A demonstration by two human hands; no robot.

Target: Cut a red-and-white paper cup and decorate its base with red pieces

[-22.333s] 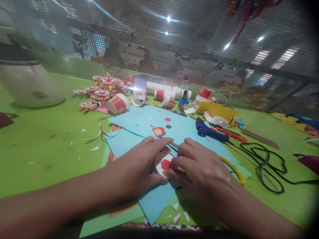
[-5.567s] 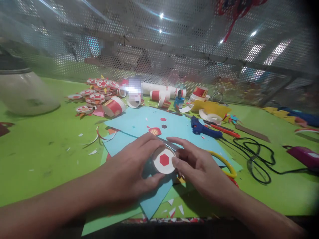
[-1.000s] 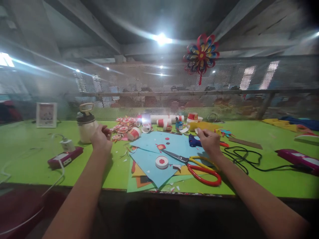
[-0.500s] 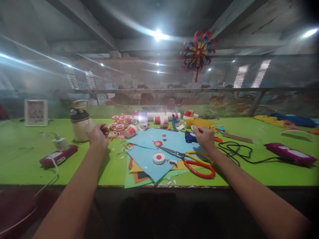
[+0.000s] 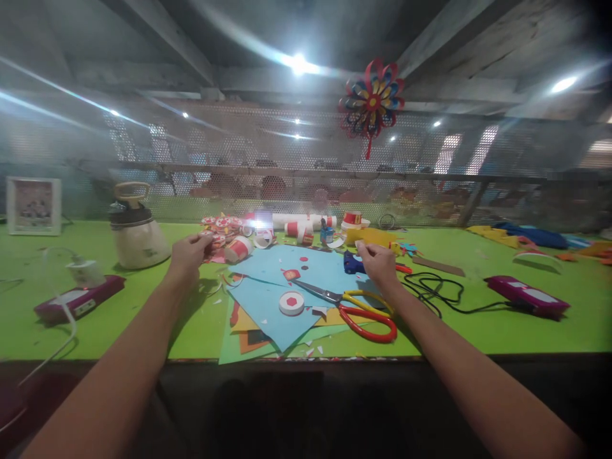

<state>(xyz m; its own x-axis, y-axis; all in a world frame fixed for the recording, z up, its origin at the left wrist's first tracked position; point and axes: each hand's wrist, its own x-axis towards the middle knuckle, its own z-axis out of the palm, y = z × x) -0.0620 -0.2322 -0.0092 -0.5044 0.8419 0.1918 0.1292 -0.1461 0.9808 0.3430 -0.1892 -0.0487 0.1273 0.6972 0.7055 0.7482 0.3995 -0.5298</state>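
Observation:
My left hand (image 5: 188, 255) reaches to the edge of a pile of red-and-white paper cut-outs (image 5: 220, 224), its fingertips drawn together against the pile. Whether a piece is pinched there I cannot make out. My right hand (image 5: 378, 262) is closed beside a blue glue gun (image 5: 352, 262), with a small pale spot at its fingertips too small to name. Between the hands lie blue paper sheets (image 5: 268, 319). On them rest scissors (image 5: 329, 294) with one red and one yellow handle, a white disc with a red centre (image 5: 291, 303) and small red scraps.
Cut paper cups (image 5: 238, 249), a small blue bottle (image 5: 326, 234) and yellow material (image 5: 373, 238) stand farther back. A large jug (image 5: 138, 239) is left of my left hand. Purple power strips (image 5: 526, 296) lie at both sides, with a black cable (image 5: 437, 293) near my right arm.
The view has swung a little to the right, so things appear farther left. My left hand has come closer to the paper cut-outs, while the right stays closed by the glue gun.

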